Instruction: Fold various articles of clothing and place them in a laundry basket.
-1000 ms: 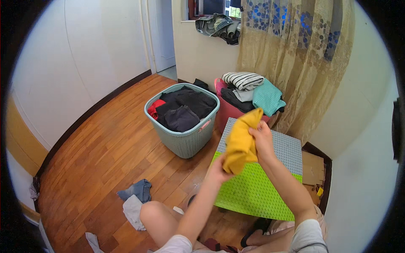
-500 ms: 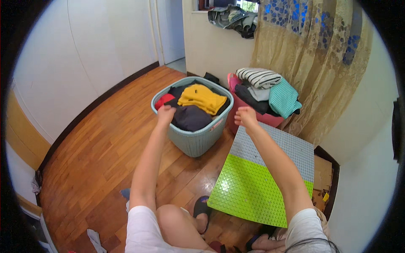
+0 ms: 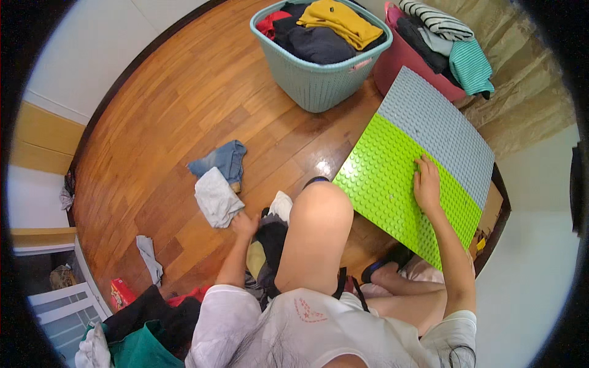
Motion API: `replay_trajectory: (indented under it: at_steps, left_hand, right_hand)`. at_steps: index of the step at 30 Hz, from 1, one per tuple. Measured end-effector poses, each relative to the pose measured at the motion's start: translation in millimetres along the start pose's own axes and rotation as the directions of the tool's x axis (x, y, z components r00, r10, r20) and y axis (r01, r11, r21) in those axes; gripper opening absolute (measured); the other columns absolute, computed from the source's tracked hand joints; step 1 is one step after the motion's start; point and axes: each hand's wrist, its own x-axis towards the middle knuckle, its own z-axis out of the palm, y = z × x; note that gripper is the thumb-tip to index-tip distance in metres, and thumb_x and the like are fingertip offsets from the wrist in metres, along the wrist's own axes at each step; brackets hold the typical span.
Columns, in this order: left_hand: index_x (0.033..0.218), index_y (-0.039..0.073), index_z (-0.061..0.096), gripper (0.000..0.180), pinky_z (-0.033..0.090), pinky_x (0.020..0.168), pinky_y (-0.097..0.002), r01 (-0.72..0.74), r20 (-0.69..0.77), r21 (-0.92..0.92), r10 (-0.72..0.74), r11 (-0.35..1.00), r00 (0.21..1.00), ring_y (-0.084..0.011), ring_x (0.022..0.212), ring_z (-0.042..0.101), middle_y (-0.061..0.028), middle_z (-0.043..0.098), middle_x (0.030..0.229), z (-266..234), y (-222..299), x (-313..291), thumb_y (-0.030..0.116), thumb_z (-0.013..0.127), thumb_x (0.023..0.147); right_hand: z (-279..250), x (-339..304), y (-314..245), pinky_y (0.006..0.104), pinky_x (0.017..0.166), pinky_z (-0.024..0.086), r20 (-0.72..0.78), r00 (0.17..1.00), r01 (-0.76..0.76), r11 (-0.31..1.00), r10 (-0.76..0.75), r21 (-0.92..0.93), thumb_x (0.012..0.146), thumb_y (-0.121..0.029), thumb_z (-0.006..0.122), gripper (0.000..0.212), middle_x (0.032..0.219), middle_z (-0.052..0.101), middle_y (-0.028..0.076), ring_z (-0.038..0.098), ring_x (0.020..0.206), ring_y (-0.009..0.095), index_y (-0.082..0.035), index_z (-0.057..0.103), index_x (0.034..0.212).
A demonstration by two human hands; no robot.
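My left hand (image 3: 245, 226) is low over the floor, fingers apart, its fingertips at the edge of a folded light grey garment (image 3: 216, 197). Whether they touch it I cannot tell. Partly under that garment lies a pair of blue denim shorts (image 3: 226, 162). My right hand (image 3: 426, 185) rests with loosely stretched fingers on a studded building-block board (image 3: 383, 165), half lime green and half grey. Beside my left wrist is a heap of dark clothes (image 3: 270, 242), topped by a white piece (image 3: 281, 206) and partly hidden by my raised knee.
A pale blue laundry basket (image 3: 313, 83) full of clothes stands ahead, with a pink tub (image 3: 392, 64) of clothes to its right. A grey cloth (image 3: 149, 259), a red packet (image 3: 122, 293) and a pile of green and black clothes (image 3: 144, 345) lie at lower left.
The view has tipped downward. My left hand has dropped from near the blue basket to the grey garment, and my right hand has come down onto the board; its closed fingers have loosened.
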Motion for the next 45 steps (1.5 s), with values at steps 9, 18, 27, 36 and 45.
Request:
replay_trajectory:
  at_steps: [9,18,27,36,45]
  left_hand:
    - [0.123,-0.006,0.033,0.089,0.044,0.084,-0.0442,0.082,0.049,-0.227,-0.073,0.970,0.996,-0.0425,0.100,0.055,-0.0312,0.054,0.107,52,-7,-88,0.061,0.059,0.070]
    - [0.103,-0.003,0.059,0.043,0.044,0.078,-0.0326,-0.020,-0.017,-0.757,0.011,0.653,1.000,-0.0245,0.087,0.059,-0.0159,0.063,0.092,47,6,-35,0.030,0.061,0.074]
    - [0.109,-0.006,0.056,0.048,0.040,0.086,-0.0300,-0.113,-0.107,-0.925,0.036,0.364,0.994,-0.0236,0.098,0.054,-0.0153,0.059,0.105,-95,113,30,0.033,0.057,0.081]
    - [0.113,-0.006,0.054,0.059,0.044,0.083,-0.0352,-0.203,-0.193,-0.804,0.078,0.558,0.978,-0.0282,0.098,0.059,-0.0214,0.061,0.106,-6,85,56,0.041,0.063,0.079]
    - [0.108,-0.005,0.053,0.030,0.042,0.080,-0.0272,-0.466,-0.462,-0.884,0.196,-0.029,0.865,-0.0159,0.088,0.055,-0.0079,0.059,0.100,-162,166,1,0.020,0.049,0.092]
  right_hand:
    - [3,-9,-14,0.0432,0.093,0.037,0.005,0.998,-0.063,0.992,0.064,-0.109,0.076,-0.002,0.051,0.039,0.123,0.047,0.019,0.043,0.112,0.034,-0.001,0.048,0.115]
    - [7,-6,-9,0.0427,0.095,0.036,0.080,0.993,-0.081,0.991,0.090,-0.105,0.081,-0.005,0.049,0.040,0.127,0.043,0.017,0.041,0.115,0.033,-0.002,0.044,0.120]
    - [13,-19,-7,0.0427,0.096,0.035,-0.028,0.995,-0.103,0.981,0.100,-0.163,0.082,-0.008,0.047,0.039,0.127,0.045,0.016,0.042,0.117,0.031,-0.002,0.046,0.120]
    - [17,-16,-13,0.0430,0.099,0.032,-0.041,0.995,-0.094,0.992,0.090,-0.088,0.082,-0.007,0.046,0.038,0.128,0.044,0.016,0.040,0.119,0.032,-0.002,0.047,0.120]
    - [9,-9,-8,0.0430,0.097,0.034,0.023,0.993,-0.115,0.989,0.118,-0.095,0.079,-0.006,0.049,0.039,0.127,0.044,0.016,0.040,0.119,0.032,-0.002,0.047,0.118]
